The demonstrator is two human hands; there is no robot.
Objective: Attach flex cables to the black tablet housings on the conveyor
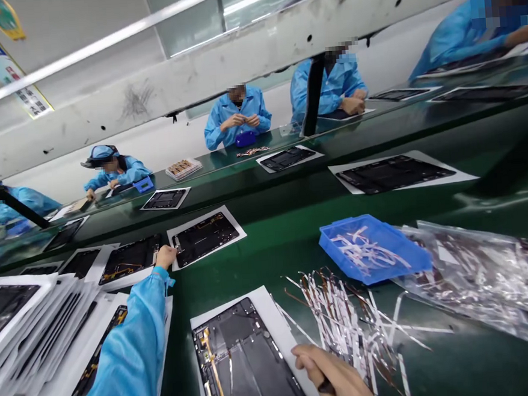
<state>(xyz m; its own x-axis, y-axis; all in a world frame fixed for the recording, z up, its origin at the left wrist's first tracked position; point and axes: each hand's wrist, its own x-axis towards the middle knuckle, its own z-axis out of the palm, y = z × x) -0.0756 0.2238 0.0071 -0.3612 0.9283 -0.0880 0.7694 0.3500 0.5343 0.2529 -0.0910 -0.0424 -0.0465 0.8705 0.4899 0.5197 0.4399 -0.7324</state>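
Observation:
My left hand (165, 257), in a blue sleeve, reaches forward to the left edge of a black device back panel (206, 239) lying on white paper. Its fingertips touch that edge, and I cannot tell whether they grip anything. My right hand (333, 377) is at the bottom of the view, holding a small black tool (326, 386). It rests beside the long edge of a nearer open device panel (241, 359), which has gold flex strips on it. Just past the right hand lies a loose pile of white and copper flex cables (345, 322).
A blue plastic tray (371, 249) of white cable strips sits on the green bench (270, 282), next to a clear bag of cables (477, 273). A stack of white-framed panels (33, 323) rises at the left. Co-workers in blue gowns (237, 118) work across the bench.

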